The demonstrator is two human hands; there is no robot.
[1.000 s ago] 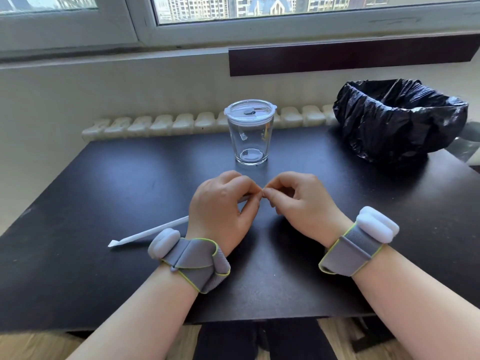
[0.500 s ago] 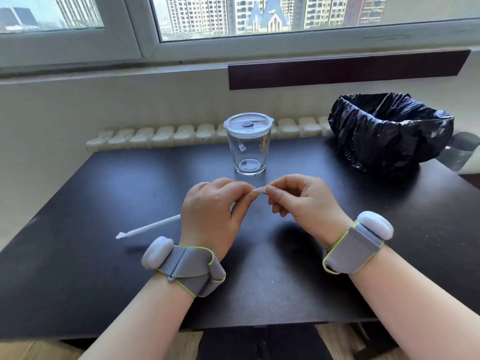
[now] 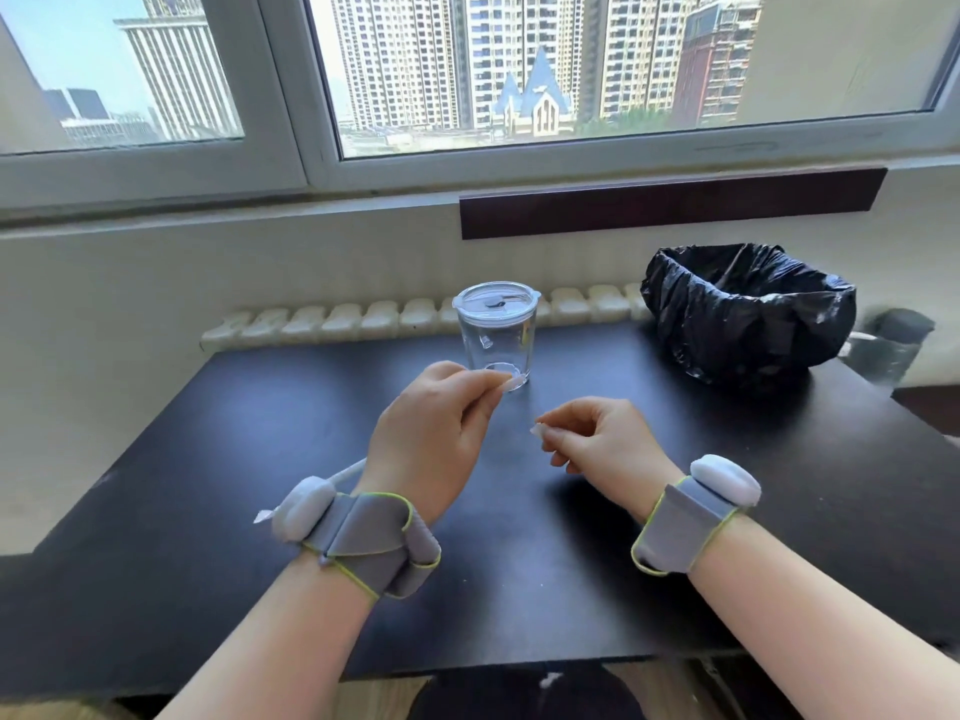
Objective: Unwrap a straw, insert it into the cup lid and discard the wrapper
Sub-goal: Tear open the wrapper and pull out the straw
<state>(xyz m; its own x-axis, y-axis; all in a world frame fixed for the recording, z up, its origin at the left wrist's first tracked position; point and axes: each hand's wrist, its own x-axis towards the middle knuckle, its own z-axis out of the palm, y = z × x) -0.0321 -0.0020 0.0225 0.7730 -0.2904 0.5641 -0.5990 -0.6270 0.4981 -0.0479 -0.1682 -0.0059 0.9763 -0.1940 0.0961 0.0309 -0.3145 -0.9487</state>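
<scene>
My left hand [image 3: 434, 433] is raised over the black table [image 3: 208, 459] and pinches one end of the wrapped straw [image 3: 345, 472]. The straw's white paper runs back under the palm and past the left wristband, its far tip showing near the wrist. My right hand [image 3: 597, 444] is a short gap to the right, and its fingertips pinch a small torn bit of white wrapper [image 3: 537, 429]. The clear glass cup [image 3: 498, 345] with its transparent lid [image 3: 493, 302] stands just behind my left fingertips. The lid has a dark opening on top.
A bin lined with a black bag [image 3: 748, 309] stands at the table's back right corner. A cream radiator [image 3: 363, 319] runs along the wall behind the table, under the window. Both wrists wear grey bands with white modules.
The hands, which met fingertip to fingertip at the straw's end, have pulled apart. A small bit of wrapper has come away in my right hand. My left hand has lifted the straw toward the cup.
</scene>
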